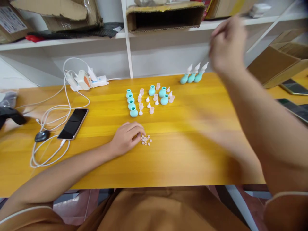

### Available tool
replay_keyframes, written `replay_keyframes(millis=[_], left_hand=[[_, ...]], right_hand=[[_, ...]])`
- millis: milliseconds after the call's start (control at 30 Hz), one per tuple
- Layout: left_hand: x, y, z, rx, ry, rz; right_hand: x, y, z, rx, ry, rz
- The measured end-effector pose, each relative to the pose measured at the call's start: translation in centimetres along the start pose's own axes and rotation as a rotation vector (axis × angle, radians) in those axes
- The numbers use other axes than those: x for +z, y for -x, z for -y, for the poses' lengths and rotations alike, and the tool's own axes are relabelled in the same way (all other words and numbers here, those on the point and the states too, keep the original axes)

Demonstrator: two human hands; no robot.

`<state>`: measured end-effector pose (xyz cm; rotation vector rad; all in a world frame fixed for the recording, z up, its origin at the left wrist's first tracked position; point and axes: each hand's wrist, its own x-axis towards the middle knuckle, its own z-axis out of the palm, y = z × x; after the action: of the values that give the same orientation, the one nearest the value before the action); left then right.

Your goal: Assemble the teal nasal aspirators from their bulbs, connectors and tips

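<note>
My left hand [130, 136] rests on the table, fingers curled and drawn together at the edge of a pile of small clear rings [145, 140]. Anything between those fingertips is hidden. High on the right, my right hand [228, 46] is raised and blurred, its fingers folded into a fist; I cannot make out what is inside. Below it stand several assembled turquoise bulb droppers with white tips [191, 78]. Mid-table are several open turquoise bulbs [133, 112], clear cup-shaped pieces [151, 110] and small white cone-shaped tips [149, 105].
To the left lie a phone [73, 124], white cables [48, 112] and a black mouse-like object [42, 136]. A power strip [99, 81] sits at the back. Cardboard boxes [166, 24] fill the shelf above. More phones [293, 86] and an open carton [271, 62] are at right.
</note>
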<state>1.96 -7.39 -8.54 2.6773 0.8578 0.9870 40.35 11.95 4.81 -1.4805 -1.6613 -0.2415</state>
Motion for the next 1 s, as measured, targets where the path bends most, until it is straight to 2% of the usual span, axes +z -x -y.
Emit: replay_keyframes(millis=[33,100,133,200,267,400,533,600,767,833,1000], left_hand=[[0.0,0.0,0.0,-0.001,0.0,-0.003],[0.1,0.1,0.1,0.007,-0.002,-0.01],[0.1,0.1,0.2,0.013,-0.004,-0.012],[0.1,0.1,0.3,0.021,-0.003,-0.013],[0.1,0.0,0.4,0.02,0.013,-0.003],[-0.1,0.0,0.3,0.004,0.039,0.032],[-0.2,0.1,0.1,-0.006,0.06,0.078],[-0.3,0.1,0.1,-0.004,0.068,0.088],[-0.3,0.1,0.2,0.006,0.065,0.068],[-0.3,0.0,0.3,0.006,0.072,0.075],[-0.2,0.1,0.3,0.019,0.091,0.068]], right_hand=[[0.5,2.9,2.0,0.022,-0.029,-0.016],[1.6,9.2,5.2,-0.096,-0.044,0.243],[2.2,12.1,6.3,-0.143,-0.019,0.331],[3.3,16.6,7.4,-0.219,0.034,0.452],[3.9,19.1,7.2,-0.263,0.055,0.476],[4.1,19.2,4.7,-0.266,-0.025,0.317],[4.9,17.8,1.2,-0.16,-0.149,0.089],[6.1,17.4,-0.5,-0.089,-0.181,0.037],[9.2,17.0,-3.4,0.054,-0.246,0.105],[9.7,16.7,-3.9,0.036,-0.262,0.15],[9.6,15.8,-3.7,-0.122,-0.305,0.227]])
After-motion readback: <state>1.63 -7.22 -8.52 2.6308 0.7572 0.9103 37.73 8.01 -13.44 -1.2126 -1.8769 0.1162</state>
